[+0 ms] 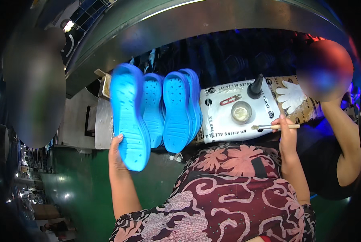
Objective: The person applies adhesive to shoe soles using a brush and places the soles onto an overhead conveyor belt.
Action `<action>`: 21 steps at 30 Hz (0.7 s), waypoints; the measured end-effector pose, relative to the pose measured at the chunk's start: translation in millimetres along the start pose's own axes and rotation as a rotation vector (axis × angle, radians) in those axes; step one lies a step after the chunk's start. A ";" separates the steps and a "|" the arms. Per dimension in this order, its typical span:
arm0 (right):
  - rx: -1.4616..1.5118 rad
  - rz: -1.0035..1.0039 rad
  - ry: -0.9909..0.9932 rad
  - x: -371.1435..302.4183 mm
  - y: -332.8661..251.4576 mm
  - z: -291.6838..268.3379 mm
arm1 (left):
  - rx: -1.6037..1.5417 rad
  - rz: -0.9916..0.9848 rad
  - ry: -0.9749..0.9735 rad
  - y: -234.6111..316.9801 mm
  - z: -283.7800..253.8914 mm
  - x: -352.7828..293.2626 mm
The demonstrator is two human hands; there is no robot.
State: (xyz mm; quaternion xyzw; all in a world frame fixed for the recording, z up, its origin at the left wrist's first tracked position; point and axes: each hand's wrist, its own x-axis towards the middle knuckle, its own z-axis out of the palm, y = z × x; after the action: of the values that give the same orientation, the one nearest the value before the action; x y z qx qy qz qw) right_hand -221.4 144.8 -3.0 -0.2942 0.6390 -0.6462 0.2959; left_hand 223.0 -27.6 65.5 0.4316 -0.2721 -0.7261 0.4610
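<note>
A bright blue shoe sole (126,109), ridged and dotted with small hollows, is gripped near its lower end by my left hand (116,153). Right of it stand more blue soles (176,113), stacked behind one another. My right hand (286,135) pinches the wooden handle of a brush (266,127), bristles pointing left. Near the bristles, a small round cup (241,112) with whitish contents rests on a white printed plastic sheet (212,131). Above the cup lie red thread snips (230,99), and a black nozzle bottle (255,88) stands to the right.
A white glove (291,97) lies on brown printed wrapping (310,113) at the right. Beside it, a person's bare arm (342,129) reaches up. A metal machine beam (200,24) spans the far side. The green floor (79,169) shows at the lower left.
</note>
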 end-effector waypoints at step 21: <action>-0.503 -0.739 -0.338 -8.2 -68.7 53.9 | 0.664 0.551 -0.386 -118.4 163.0 7.2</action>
State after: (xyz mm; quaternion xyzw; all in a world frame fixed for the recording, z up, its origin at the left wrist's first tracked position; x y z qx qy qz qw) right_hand -175.6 116.5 66.2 -0.6651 0.5712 -0.4765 0.0656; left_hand 27.0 16.0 47.0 0.3246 -0.6746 -0.5175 0.4144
